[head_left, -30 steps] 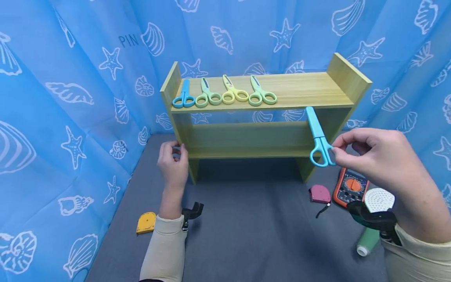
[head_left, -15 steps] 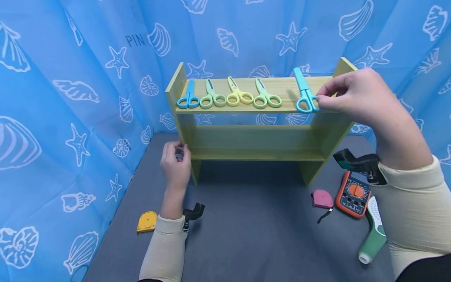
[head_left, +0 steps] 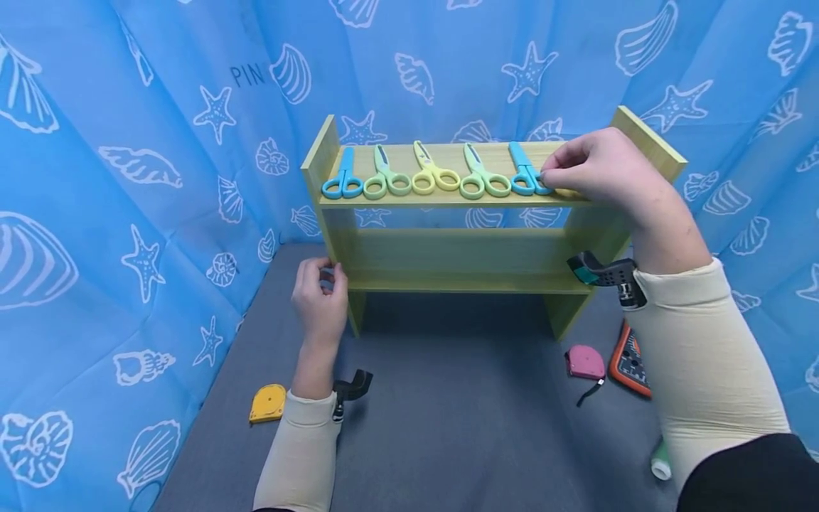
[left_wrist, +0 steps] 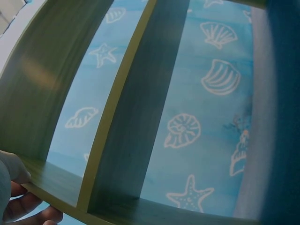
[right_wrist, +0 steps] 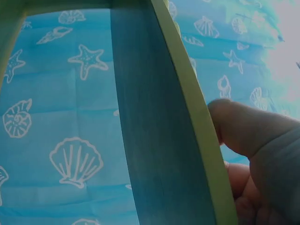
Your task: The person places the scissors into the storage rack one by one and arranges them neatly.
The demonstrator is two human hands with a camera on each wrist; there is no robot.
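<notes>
A two-tier wooden shelf [head_left: 461,203] stands ahead of me in the head view. My left hand [head_left: 322,299] holds the edge of its left side panel; in the left wrist view the thumb [left_wrist: 16,168] and fingers lie on either side of that panel. At the top board's right half, my right hand [head_left: 611,167] pinches a handle loop of light-blue scissors [head_left: 519,155], blades pointing away. To their left lie blue scissors [head_left: 347,162], two green pairs [head_left: 472,158] and yellow scissors [head_left: 420,153], side by side. The right wrist view hides the scissors behind the board.
A yellow tape measure [head_left: 267,404] lies left on the grey tabletop [head_left: 448,412]. On the right are a pink tape measure [head_left: 585,363], an orange multimeter [head_left: 630,363] and a green-handled object [head_left: 662,461], both partly hidden by my right sleeve. A blue patterned curtain [head_left: 409,43] hangs behind.
My right hand has carried the light-blue scissors up and leftward from in front of the shelf onto the top board beside the green pair. The left hand has stayed at the side panel.
</notes>
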